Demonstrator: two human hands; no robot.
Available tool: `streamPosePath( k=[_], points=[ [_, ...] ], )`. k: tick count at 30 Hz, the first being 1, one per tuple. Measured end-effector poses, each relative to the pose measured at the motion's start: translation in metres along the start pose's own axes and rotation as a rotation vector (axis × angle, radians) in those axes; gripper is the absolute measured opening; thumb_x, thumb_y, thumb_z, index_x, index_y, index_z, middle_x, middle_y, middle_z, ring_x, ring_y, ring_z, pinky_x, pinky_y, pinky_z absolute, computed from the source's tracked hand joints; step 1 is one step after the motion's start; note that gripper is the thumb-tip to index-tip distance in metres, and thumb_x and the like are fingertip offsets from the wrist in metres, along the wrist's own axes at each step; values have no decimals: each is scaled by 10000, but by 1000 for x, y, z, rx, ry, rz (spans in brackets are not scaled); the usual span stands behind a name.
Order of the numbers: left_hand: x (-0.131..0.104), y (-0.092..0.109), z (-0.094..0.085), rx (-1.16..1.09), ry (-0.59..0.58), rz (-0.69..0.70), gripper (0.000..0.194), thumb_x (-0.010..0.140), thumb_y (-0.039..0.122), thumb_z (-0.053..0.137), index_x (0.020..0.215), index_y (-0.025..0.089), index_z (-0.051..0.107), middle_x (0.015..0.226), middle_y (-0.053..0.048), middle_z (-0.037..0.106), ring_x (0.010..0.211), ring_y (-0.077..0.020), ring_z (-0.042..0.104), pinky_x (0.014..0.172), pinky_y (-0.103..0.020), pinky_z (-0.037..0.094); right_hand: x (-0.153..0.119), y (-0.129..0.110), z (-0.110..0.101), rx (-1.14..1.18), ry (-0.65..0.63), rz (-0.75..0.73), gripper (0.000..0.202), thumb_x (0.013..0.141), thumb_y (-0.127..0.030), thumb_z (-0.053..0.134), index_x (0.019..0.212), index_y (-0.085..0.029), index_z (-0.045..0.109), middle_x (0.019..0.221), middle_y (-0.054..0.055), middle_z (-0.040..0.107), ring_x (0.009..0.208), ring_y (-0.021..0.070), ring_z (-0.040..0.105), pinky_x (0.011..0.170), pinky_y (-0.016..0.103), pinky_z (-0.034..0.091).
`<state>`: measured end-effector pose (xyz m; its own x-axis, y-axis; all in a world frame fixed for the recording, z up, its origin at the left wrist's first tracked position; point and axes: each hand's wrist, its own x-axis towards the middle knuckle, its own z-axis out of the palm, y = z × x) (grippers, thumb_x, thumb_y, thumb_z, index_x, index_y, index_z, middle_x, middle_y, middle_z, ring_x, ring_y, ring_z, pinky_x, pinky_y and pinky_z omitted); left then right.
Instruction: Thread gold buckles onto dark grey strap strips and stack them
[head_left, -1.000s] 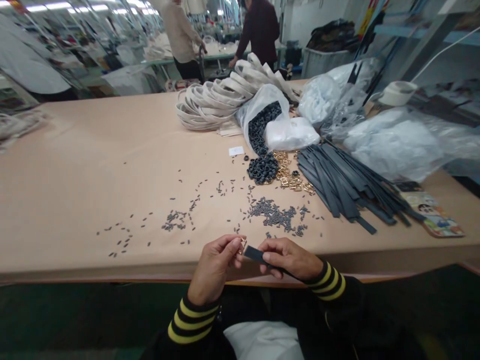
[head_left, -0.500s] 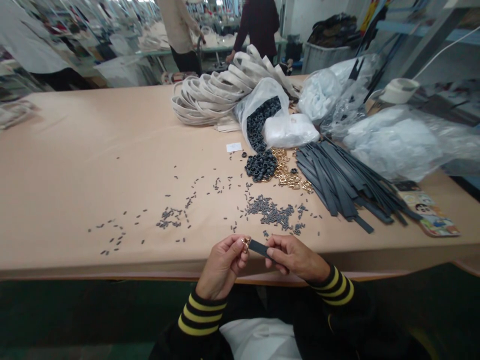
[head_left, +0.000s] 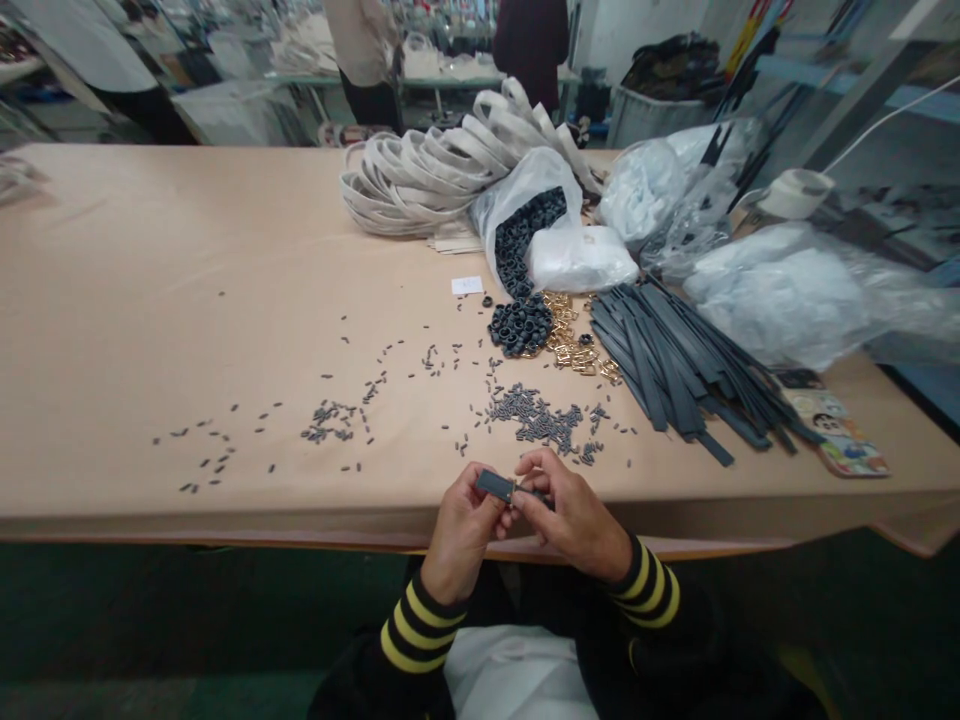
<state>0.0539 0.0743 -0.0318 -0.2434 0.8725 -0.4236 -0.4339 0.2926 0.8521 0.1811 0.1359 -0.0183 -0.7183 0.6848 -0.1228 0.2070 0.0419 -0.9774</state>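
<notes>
A dark grey strap (head_left: 493, 484) is held between both hands at the near edge of the table. A small gold buckle (head_left: 513, 490) sits around the strap, partly hidden by fingers. My left hand (head_left: 461, 525) is closed on the strap's left end, its thumb below it. My right hand (head_left: 566, 515) pinches the strap beside the buckle, thumb and fingertips close to the metal. Just beyond the hands lies a scatter of small dark grey pieces (head_left: 536, 415). Farther back are a heap of dark rings (head_left: 519, 325) and a pile of gold buckles (head_left: 574, 345).
More grey straps (head_left: 667, 360) lie in a bundle at right, beside a cartoon-printed case (head_left: 847, 430). Behind stand coiled pale webbing (head_left: 420, 180), an opened plastic bag of rings (head_left: 525, 230) and other plastic bags (head_left: 780, 290). People stand beyond the table.
The gold buckle, earlier at the strap's left end by my left fingers, is now around the strap farther along. My left hand has taken the strap's end; the view has shifted slightly.
</notes>
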Motion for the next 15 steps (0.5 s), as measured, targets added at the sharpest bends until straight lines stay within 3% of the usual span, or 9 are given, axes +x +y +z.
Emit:
streamPosePath(
  k=[4,10,15],
  points=[
    [-3,-1,-3,170,-48,72,204,749,326,587,737,174,451,540,67,488,474,-60,453,444,-155,369,-1,-3,-3,-103,-84,-62,89,846,-201,448,926,-199,487,720,-16,571,502,67,508,469,163,418],
    [-11,3,-16,202,-279,76,153,784,273,542,859,141,564,818,-33,578,792,-150,541,715,-265,443,1,-3,-8,-170,-112,-44,37,838,-191,456,826,-182,489,650,-33,535,527,73,517,541,180,411],
    [-10,-3,-20,119,-179,28,170,798,285,535,755,127,581,713,-15,554,668,-99,503,640,-219,431,0,-7,-5,-305,-74,-85,13,818,-187,490,817,-183,502,656,-39,526,583,83,492,581,193,377]
  ],
)
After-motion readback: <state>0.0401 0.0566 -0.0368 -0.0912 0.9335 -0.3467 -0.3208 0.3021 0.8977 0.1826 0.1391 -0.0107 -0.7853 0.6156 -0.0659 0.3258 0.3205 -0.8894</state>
